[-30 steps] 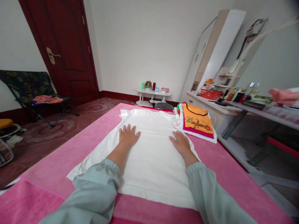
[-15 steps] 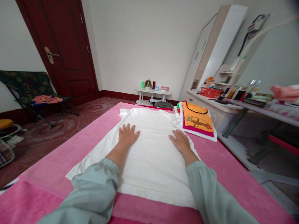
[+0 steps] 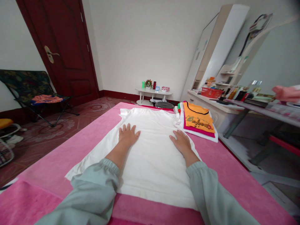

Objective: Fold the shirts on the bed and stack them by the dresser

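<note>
A white T-shirt [image 3: 152, 156] lies spread flat on a pink bed cover [image 3: 225, 175]. My left hand [image 3: 127, 136] rests palm down on the shirt's left half, fingers stretched out and apart. My right hand [image 3: 181, 142] lies flat on the shirt's right half, fingers extended toward the far end. Neither hand holds anything. Both arms wear pale green sleeves.
A pile of folded clothes [image 3: 198, 123], orange on top, sits at the bed's far right. Beyond stand a small white table [image 3: 153, 93], a dresser [image 3: 211, 103] with a red basket, a dark door [image 3: 63, 50] and a folding chair [image 3: 30, 90]. Another person's hand [image 3: 286, 93] shows at right.
Both hands stay flat on the shirt in nearly the same place. The view has shifted very slightly.
</note>
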